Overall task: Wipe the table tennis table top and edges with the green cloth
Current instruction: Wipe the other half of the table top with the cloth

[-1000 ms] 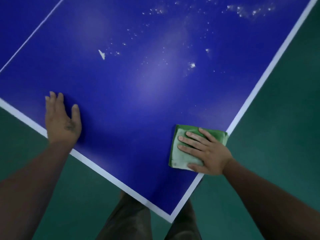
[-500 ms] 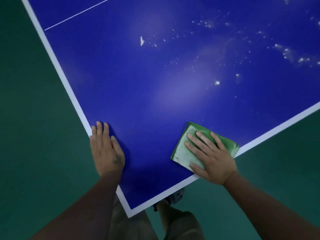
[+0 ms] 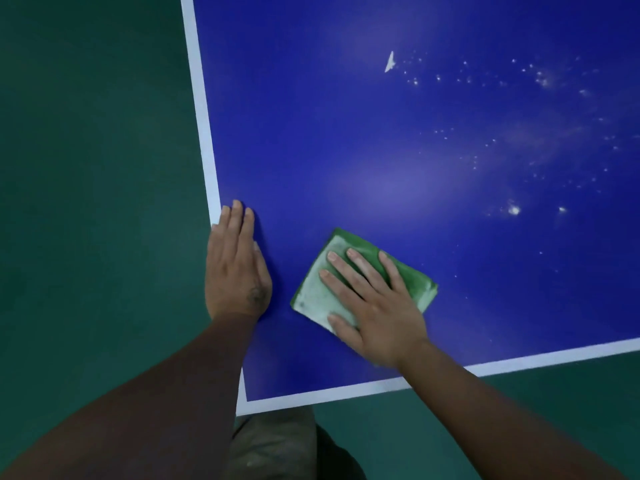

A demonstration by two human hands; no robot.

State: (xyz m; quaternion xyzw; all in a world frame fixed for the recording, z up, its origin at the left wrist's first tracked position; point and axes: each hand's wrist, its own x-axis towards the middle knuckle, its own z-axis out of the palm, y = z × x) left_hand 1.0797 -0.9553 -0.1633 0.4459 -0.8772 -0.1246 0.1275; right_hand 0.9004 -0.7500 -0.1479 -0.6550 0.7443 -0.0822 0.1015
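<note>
Folded green cloth (image 3: 360, 271): long axis diagonal, upper-left to lower-right, on blue table top (image 3: 346, 133). Right hand (image 3: 372, 304): fingers spread, pressing it flat. Left hand (image 3: 235, 268): flat beside.

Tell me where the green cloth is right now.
Head view: the green cloth lies flat on the table top near its corner, pressed under the right hand, just right of the left hand.

One table (image 3: 346, 133); one green cloth (image 3: 317, 292); two hands: left hand (image 3: 235, 268), right hand (image 3: 377, 306).
</note>
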